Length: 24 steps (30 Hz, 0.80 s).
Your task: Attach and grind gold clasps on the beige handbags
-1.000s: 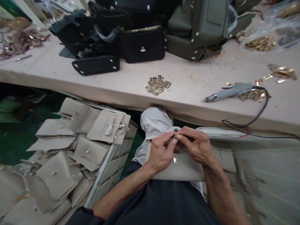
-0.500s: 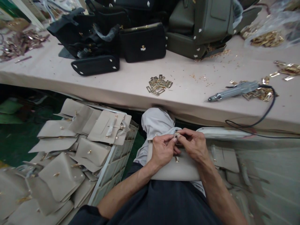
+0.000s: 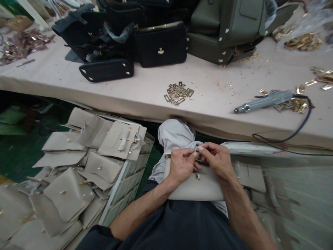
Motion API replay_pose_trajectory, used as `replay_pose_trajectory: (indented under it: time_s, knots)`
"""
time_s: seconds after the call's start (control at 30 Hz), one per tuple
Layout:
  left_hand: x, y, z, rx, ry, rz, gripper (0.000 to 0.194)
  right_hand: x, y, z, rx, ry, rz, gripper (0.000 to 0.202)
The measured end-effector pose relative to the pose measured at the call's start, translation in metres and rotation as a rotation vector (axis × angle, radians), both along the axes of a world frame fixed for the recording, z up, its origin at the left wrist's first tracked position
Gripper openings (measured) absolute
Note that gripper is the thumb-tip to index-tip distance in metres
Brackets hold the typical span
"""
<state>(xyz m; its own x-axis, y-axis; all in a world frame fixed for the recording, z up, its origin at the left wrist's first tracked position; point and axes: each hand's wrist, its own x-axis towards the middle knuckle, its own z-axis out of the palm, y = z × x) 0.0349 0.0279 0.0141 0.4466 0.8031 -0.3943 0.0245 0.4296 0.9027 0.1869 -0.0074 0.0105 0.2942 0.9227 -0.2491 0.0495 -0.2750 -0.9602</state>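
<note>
One small piece (image 3: 196, 150) sits between both hands (image 3: 180, 165) (image 3: 218, 161).

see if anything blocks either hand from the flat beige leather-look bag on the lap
Nothing visible: the left hand and right hand are over the upper part of the bag, pinching a small pale shiny piece.

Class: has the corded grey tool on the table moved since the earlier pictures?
No: the tool keeps its place against the gold pieces on the table; both drift right in view, suggesting camera motion.
</note>
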Motion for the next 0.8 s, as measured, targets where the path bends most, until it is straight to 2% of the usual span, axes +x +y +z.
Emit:
replay_pose_trajectory:
  time_s: [0.17, 0.37, 0.5, 0.7, 0.8]
  knots:
    - [-0.003, 0.001, 0.000, 0.020, -0.043, -0.085, 0.025, 0.001, 0.000, -0.009, -0.014, 0.025, -0.041, 0.038]
    - [-0.003, 0.001, -0.006, -0.045, -0.016, -0.016, 0.031, -0.002, 0.000, -0.008, -0.002, 0.042, -0.029, 0.037]
    - [-0.004, 0.002, -0.009, -0.035, -0.032, -0.010, 0.033, -0.003, 0.000, -0.005, 0.017, 0.025, -0.016, 0.035]
    - [-0.003, 0.001, -0.010, -0.024, -0.017, 0.073, 0.040, -0.005, 0.001, -0.004, 0.030, 0.022, -0.010, 0.035]
    - [-0.003, 0.000, -0.012, -0.038, -0.017, 0.062, 0.044, -0.005, 0.000, -0.005, 0.029, 0.020, 0.008, 0.034]
